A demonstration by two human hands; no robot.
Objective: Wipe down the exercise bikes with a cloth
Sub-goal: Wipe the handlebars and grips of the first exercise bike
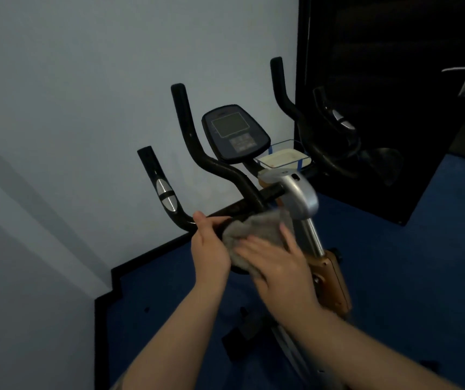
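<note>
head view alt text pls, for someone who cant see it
Two bare hands work a grey cloth on an exercise bike's black handlebar: the left hand holds the bar and cloth edge, the right hand presses on it.

The exercise bike [304, 198] stands at the centre of the frame, its console [235, 133] above the handlebars [197, 153], which spread to the left and right of it. A small tray [283, 157] sits just right of the console. At lower centre, the cloth [254, 229] lies on the handlebar, between the left hand [211, 249] and the right hand [279, 266]. A wall [85, 108] fills the left, a mirror [394, 94] the upper right, and the floor [394, 263] lies below.
</note>
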